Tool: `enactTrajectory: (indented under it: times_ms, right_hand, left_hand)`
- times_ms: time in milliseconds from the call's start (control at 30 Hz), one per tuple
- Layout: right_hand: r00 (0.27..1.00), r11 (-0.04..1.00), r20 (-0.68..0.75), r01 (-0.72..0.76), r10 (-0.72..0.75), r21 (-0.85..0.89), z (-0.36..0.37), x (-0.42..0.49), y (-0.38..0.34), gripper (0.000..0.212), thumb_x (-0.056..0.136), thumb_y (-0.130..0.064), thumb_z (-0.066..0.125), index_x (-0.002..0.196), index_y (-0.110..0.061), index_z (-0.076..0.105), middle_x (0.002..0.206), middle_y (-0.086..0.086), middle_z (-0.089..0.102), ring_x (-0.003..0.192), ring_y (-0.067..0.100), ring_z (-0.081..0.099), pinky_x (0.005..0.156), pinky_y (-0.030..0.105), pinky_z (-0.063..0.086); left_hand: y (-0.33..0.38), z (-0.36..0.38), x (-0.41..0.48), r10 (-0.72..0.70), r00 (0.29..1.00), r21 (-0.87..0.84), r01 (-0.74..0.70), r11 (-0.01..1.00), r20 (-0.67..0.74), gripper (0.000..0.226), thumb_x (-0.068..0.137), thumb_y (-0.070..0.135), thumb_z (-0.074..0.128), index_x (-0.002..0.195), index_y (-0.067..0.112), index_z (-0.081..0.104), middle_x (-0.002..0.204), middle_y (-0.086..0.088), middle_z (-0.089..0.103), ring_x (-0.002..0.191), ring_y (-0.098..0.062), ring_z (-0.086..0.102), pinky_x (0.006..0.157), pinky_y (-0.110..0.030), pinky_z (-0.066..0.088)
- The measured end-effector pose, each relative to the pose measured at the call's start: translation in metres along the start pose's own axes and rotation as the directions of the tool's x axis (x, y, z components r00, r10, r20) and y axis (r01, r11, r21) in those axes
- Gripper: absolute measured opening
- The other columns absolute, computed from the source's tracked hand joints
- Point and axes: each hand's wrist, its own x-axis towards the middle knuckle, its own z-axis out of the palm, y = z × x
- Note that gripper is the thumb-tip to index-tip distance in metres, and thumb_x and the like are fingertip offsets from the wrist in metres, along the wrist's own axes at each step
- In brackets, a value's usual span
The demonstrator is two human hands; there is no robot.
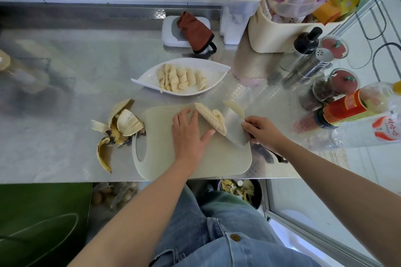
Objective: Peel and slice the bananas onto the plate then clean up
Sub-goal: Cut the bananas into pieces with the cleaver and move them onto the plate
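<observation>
A sliced banana (211, 118) lies in a row on the cream cutting board (217, 162), against the flat blade of a cleaver (235, 128). My left hand (187, 134) lies flat on the board with straight fingers touching the slices' left side. My right hand (263, 129) grips the cleaver at its handle end. One loose piece of banana (235, 107) sits at the blade's far tip. Behind the board, a white leaf-shaped plate (208, 91) carries several rows of banana slices (181, 78). Banana peels (118, 130) lie left of the board.
A steel counter (65, 93) holds everything. Bottles, spice jars and shakers (338, 86) crowd the right side. A white box with a brown mitt (194, 31) stands at the back, next to cream containers (280, 32). A bin of scraps (239, 189) sits below the counter's front edge.
</observation>
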Motion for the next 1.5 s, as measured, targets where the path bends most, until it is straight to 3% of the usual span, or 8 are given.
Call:
enactTrajectory:
  times_ms: [233,367,467,600,867,1100,1333,1500]
  right_hand:
    - [0.999,0.999,-0.045,-0.021,0.019,-0.048,-0.005,-0.004,0.006,0.024,0.096,-0.02,0.052,0.084,-0.001,0.06,0.059,0.003,0.05,0.052,0.016,0.045,0.053,0.028,0.04]
    - [0.992,0.993,-0.108,-0.052,0.064,0.105,-0.013,-0.006,0.011,0.023,0.095,-0.017,0.054,0.074,-0.008,0.059,0.065,0.013,0.051,0.059,0.024,0.05,0.055,0.035,0.046]
    - [0.985,0.981,-0.151,-0.059,0.087,0.185,-0.018,-0.007,0.003,0.024,0.095,-0.014,0.053,0.073,-0.008,0.059,0.069,0.018,0.053,0.06,0.029,0.054,0.047,0.027,0.045]
    - [0.976,0.985,-0.208,-0.026,0.061,0.168,-0.021,-0.001,-0.013,0.021,0.096,-0.013,0.052,0.077,-0.008,0.06,0.064,0.01,0.05,0.054,0.019,0.046,0.045,0.019,0.039]
    - [0.949,0.994,-0.315,0.022,0.012,0.105,-0.019,0.042,-0.042,0.019,0.095,-0.018,0.051,0.083,-0.009,0.062,0.057,-0.003,0.05,0.054,0.018,0.046,0.059,0.035,0.041]
    - [0.931,1.0,-0.364,-0.018,0.016,-0.003,-0.014,0.071,-0.063,0.02,0.095,-0.021,0.049,0.087,-0.008,0.062,0.062,0.001,0.055,0.051,0.014,0.052,0.059,0.03,0.044]
    - [0.955,0.993,-0.292,0.007,-0.042,-0.122,-0.018,0.087,-0.07,0.015,0.095,-0.021,0.052,0.084,-0.016,0.061,0.067,-0.002,0.057,0.064,0.019,0.054,0.061,0.031,0.045]
    - [0.958,0.982,-0.278,0.01,-0.063,-0.19,-0.022,0.095,-0.074,0.015,0.095,-0.023,0.052,0.087,-0.016,0.063,0.074,0.001,0.059,0.068,0.018,0.052,0.063,0.03,0.04]
  left_hand:
    - [-0.001,-0.002,0.001,0.003,0.999,0.045,-0.005,0.999,0.046,0.058,0.089,0.05,0.057,0.136,0.018,0.048,0.142,-0.005,0.038,0.129,-0.022,0.028,0.103,-0.035,0.031]
    - [-0.006,-0.006,0.005,0.029,1.0,0.011,-0.029,1.0,0.003,0.044,0.089,0.039,0.062,0.125,0.015,0.058,0.129,-0.004,0.051,0.119,-0.023,0.039,0.095,-0.036,0.037]
    - [-0.005,-0.011,0.01,0.052,0.997,-0.051,-0.055,0.997,-0.058,0.035,0.087,0.031,0.065,0.117,0.013,0.062,0.118,-0.005,0.057,0.111,-0.024,0.045,0.091,-0.037,0.04]
    - [-0.001,-0.02,0.022,0.057,0.994,-0.122,-0.069,0.99,-0.096,0.036,0.09,0.028,0.06,0.123,0.014,0.06,0.12,-0.005,0.057,0.112,-0.023,0.045,0.094,-0.037,0.04]
    - [0.001,-0.038,0.066,0.331,0.928,-0.116,-0.352,0.929,-0.169,0.037,0.09,0.014,0.061,0.127,0.007,0.059,0.129,-0.008,0.058,0.12,-0.026,0.051,0.101,-0.039,0.041]
    - [0.004,-0.04,0.109,0.523,0.845,-0.09,-0.533,0.841,-0.108,0.038,0.089,0.009,0.063,0.126,0.005,0.059,0.133,-0.011,0.057,0.125,-0.029,0.052,0.102,-0.042,0.045]
    - [0.007,-0.041,0.144,0.574,0.812,0.005,-0.578,0.816,0.105,0.051,0.085,0.013,0.068,0.134,0.012,0.053,0.149,-0.011,0.04,0.141,-0.032,0.032,0.113,-0.05,0.029]
    - [0.007,-0.039,0.157,0.605,0.783,0.014,-0.613,0.79,0.144,0.042,0.077,0.014,0.075,0.118,0.013,0.066,0.135,-0.013,0.054,0.132,-0.033,0.043,0.111,-0.055,0.03]
